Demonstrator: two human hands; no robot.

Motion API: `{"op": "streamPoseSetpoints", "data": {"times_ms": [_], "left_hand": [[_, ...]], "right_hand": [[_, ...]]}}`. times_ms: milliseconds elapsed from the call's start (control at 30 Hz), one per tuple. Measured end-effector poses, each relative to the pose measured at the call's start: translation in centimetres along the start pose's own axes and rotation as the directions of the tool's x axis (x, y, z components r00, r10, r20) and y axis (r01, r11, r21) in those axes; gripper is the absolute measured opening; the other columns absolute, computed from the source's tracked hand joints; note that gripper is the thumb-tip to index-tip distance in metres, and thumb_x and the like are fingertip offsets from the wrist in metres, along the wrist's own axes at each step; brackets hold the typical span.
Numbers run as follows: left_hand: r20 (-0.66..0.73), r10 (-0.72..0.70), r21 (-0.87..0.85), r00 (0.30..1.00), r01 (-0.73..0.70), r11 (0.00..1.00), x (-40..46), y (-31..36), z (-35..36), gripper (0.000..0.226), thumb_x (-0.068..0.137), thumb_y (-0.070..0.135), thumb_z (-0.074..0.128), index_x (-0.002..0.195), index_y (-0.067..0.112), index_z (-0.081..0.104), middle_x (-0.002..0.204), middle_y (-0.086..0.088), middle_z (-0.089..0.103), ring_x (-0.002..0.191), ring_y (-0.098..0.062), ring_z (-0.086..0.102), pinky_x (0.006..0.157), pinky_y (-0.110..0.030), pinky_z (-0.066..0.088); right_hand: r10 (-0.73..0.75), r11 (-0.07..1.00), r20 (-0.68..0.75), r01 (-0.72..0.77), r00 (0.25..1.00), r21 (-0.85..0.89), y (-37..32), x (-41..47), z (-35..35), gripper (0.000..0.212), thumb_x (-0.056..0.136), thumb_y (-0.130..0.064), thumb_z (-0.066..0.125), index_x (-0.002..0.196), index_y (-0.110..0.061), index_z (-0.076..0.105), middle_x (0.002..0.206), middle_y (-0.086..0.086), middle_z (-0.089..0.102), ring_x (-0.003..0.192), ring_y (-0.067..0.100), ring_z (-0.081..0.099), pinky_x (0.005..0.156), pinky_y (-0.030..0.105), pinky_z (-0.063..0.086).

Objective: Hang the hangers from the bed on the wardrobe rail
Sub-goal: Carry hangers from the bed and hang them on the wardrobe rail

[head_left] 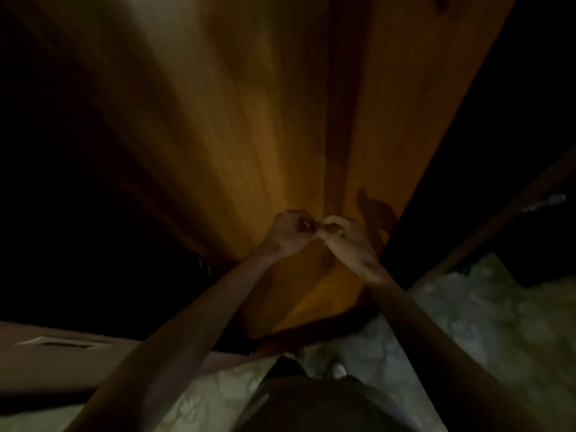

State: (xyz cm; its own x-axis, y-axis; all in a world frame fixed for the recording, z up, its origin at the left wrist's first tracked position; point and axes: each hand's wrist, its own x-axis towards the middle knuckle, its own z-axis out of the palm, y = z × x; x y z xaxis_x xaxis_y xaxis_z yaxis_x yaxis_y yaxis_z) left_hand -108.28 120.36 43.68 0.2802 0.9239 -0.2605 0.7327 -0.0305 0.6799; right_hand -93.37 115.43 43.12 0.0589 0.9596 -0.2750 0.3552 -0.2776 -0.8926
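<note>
Wooden wardrobe doors [249, 135], orange-brown, dim light. Both hands at the centre seam: left hand [286, 233] w/ fingers curled round a small dark knob [304, 226], right hand [346, 241] fingers pinching sth. just beside it, too dark to tell what. Hangers not visible. Pale patterned floor [467, 322] below doors.

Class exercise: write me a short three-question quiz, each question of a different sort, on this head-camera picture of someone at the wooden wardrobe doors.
1. True or false: both hands are at the knobs where the two wardrobe doors meet.
2. Which hand's fingers curl round a dark round knob? A left hand B right hand
3. Fill in: the floor below the doors looks pale and ____.

Key: 1 true. 2 A; what the right hand pinches is unclear. 3 patterned.
</note>
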Motion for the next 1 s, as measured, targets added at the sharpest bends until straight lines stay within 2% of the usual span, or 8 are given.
{"op": "streamPoseSetpoints", "data": {"times_ms": [67, 233, 433, 567, 700, 800, 900, 1000], "left_hand": [[0.11, -0.031, 0.008, 0.993, 0.03, 1.0, 0.0, -1.0, 2.7, 0.014, 0.091, 0.03, 0.068, 0.101, 0.022, 0.071, 0.087, 0.008, 0.066, 0.07, -0.005, 0.06, 0.048, -0.013, 0.039], [0.321, -0.098, 0.022, 0.942, 0.096, 0.995, 0.0, -4.2, 8.9, 0.01, 0.089, 0.003, 0.063, 0.092, 0.009, 0.07, 0.075, -0.001, 0.063, 0.07, -0.017, 0.061, 0.058, -0.023, 0.05], [0.581, -0.167, 0.189, 0.797, 0.067, 0.98, -0.7, -8.8, 14.7, 0.008, 0.097, 0.011, 0.06, 0.095, 0.003, 0.064, 0.088, -0.01, 0.071, 0.081, -0.027, 0.073, 0.07, -0.035, 0.06], [0.717, -0.217, 0.346, 0.663, -0.068, 0.936, -0.9, -12.9, 17.4, 0.017, 0.096, 0.015, 0.057, 0.099, 0.005, 0.072, 0.086, -0.008, 0.075, 0.072, -0.021, 0.072, 0.064, -0.031, 0.057], [0.78, -0.282, 0.453, 0.559, -0.193, 0.87, -0.9, -15.8, 19.4, 0.019, 0.099, 0.015, 0.056, 0.084, 0.011, 0.069, 0.083, -0.009, 0.074, 0.063, -0.016, 0.066, 0.056, -0.026, 0.052], [0.796, -0.315, 0.503, 0.517, -0.274, 0.82, -0.9, -17.2, 20.7, 0.021, 0.1, 0.014, 0.054, 0.083, 0.01, 0.067, 0.082, -0.01, 0.073, 0.061, -0.016, 0.064, 0.052, -0.025, 0.048], [0.813, -0.332, 0.52, 0.478, -0.342, 0.782, -1.4, -17.9, 22.2, 0.017, 0.101, 0.012, 0.054, 0.1, 0.004, 0.068, 0.082, -0.011, 0.07, 0.058, -0.015, 0.061, 0.052, -0.026, 0.048], [0.835, -0.35, 0.532, 0.425, -0.457, 0.713, -3.4, -17.8, 24.4, 0.018, 0.1, 0.012, 0.055, 0.097, 0.004, 0.071, 0.077, -0.008, 0.071, 0.058, -0.016, 0.062, 0.056, -0.028, 0.052]], "right_hand": [[0.059, 0.996, 0.007, -0.058, 0.998, -0.071, 3.4, -0.6, 0.5, 0.018, 0.092, -0.028, 0.066, 0.107, -0.02, 0.07, 0.096, -0.01, 0.07, 0.096, 0.011, 0.065, 0.093, 0.034, 0.052], [0.165, 0.976, -0.037, -0.168, 0.986, -0.137, 10.5, -3.0, 2.0, 0.017, 0.091, -0.019, 0.068, 0.105, -0.012, 0.076, 0.106, 0.004, 0.076, 0.094, 0.011, 0.067, 0.083, 0.025, 0.05], [0.468, 0.875, -0.003, -0.463, 0.884, -0.143, 18.4, -6.4, 5.4, 0.019, 0.091, -0.019, 0.065, 0.107, -0.013, 0.075, 0.112, 0.006, 0.074, 0.106, 0.021, 0.067, 0.083, 0.024, 0.045], [0.671, 0.742, -0.05, -0.67, 0.74, 0.04, 23.0, -10.2, 8.6, 0.02, 0.09, -0.022, 0.068, 0.106, -0.011, 0.075, 0.111, 0.008, 0.074, 0.106, 0.023, 0.068, 0.082, 0.024, 0.047], [0.807, 0.589, -0.13, -0.77, 0.576, 0.245, 26.0, -15.0, 12.5, 0.022, 0.089, -0.022, 0.065, 0.103, -0.011, 0.077, 0.107, 0.007, 0.073, 0.103, 0.023, 0.067, 0.087, 0.031, 0.05], [0.873, 0.486, -0.176, -0.789, 0.455, 0.376, 27.5, -18.5, 15.9, 0.025, 0.088, -0.027, 0.064, 0.102, -0.011, 0.076, 0.104, 0.009, 0.073, 0.1, 0.027, 0.068, 0.084, 0.035, 0.054], [0.924, 0.38, -0.183, -0.762, 0.335, 0.525, 27.8, -21.8, 19.5, 0.022, 0.09, -0.023, 0.063, 0.1, -0.006, 0.075, 0.092, 0.011, 0.065, 0.09, 0.028, 0.064, 0.07, 0.03, 0.043], [0.976, 0.216, -0.149, -0.694, 0.157, 0.686, 27.9, -26.0, 23.8, 0.025, 0.09, -0.023, 0.061, 0.095, -0.003, 0.076, 0.089, 0.018, 0.068, 0.085, 0.03, 0.065, 0.066, 0.029, 0.042]]}}
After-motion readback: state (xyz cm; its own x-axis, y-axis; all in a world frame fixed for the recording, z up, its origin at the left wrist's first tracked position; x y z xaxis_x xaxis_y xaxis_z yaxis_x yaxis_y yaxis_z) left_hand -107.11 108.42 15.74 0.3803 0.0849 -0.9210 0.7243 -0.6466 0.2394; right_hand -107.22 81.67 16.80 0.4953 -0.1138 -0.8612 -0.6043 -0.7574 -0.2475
